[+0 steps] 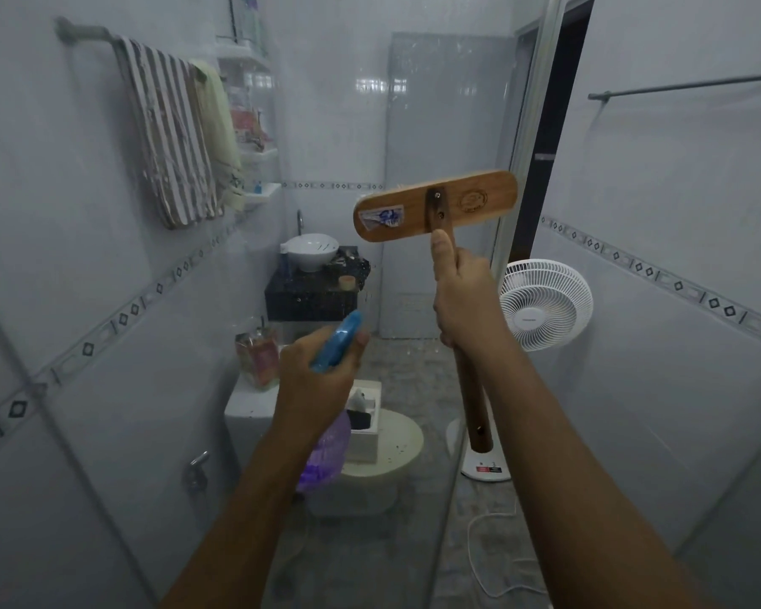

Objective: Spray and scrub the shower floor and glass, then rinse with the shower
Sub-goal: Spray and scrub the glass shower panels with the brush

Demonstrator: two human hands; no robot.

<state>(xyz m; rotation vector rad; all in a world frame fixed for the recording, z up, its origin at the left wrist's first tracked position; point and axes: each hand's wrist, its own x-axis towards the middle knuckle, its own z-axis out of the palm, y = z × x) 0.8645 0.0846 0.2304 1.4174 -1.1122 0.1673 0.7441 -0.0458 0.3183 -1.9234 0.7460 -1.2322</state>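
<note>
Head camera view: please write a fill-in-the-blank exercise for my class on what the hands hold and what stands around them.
1. The left hand grips a spray bottle whose trigger head is ____.
2. The right hand holds a ____ brush by its handle, head raised.
3. A striped ____ hangs on the rail at upper left.
4. A white ____ with a round grille stands right of the brush.
Missing words: blue; wooden; towel; fan.

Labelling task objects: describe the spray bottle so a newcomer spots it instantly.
Look through the shower glass toward the toilet at lower centre. In front of it, the left hand grips the spray bottle, the only thing with a blue trigger head and translucent purple body.
</note>
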